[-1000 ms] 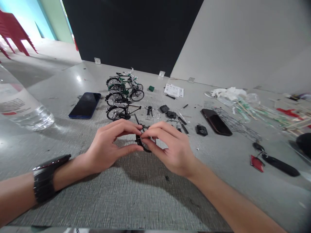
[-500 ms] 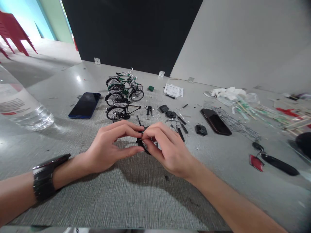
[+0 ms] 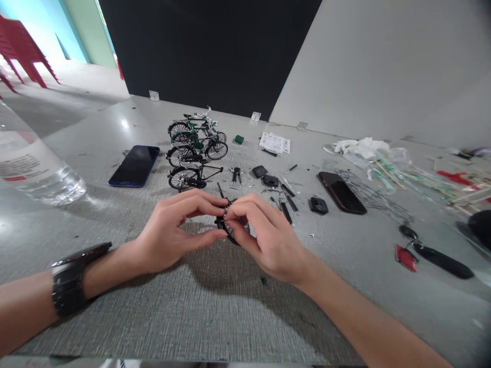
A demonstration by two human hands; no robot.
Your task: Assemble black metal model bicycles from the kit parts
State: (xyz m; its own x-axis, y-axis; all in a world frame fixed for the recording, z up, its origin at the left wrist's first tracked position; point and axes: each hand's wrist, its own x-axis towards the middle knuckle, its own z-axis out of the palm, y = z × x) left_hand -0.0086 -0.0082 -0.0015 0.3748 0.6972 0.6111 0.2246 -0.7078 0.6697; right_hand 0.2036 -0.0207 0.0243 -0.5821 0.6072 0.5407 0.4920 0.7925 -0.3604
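Between my hands is a partly built miniature bicycle, black, with a spoked wheel showing below my fingers. My left hand grips its left side between fingertips and thumb. From the right, my right hand pinches at its middle; fingers cover whatever small piece is there. Just beyond stands another black miniature bicycle, with a rear wheel but no front wheel. Several finished-looking miniature bicycles in black and green are lined up behind it. Small black parts lie to their right.
A blue phone and a water bottle are on the left. Rightward lie black plastic blocks, dark strips, printed papers, a dark phone, keys with a black fob, and clear plastic wrapping.
My hands keep nearly the same hold on the miniature bicycle; the right fingertips have shifted very slightly. The whole view has moved by a few pixels.
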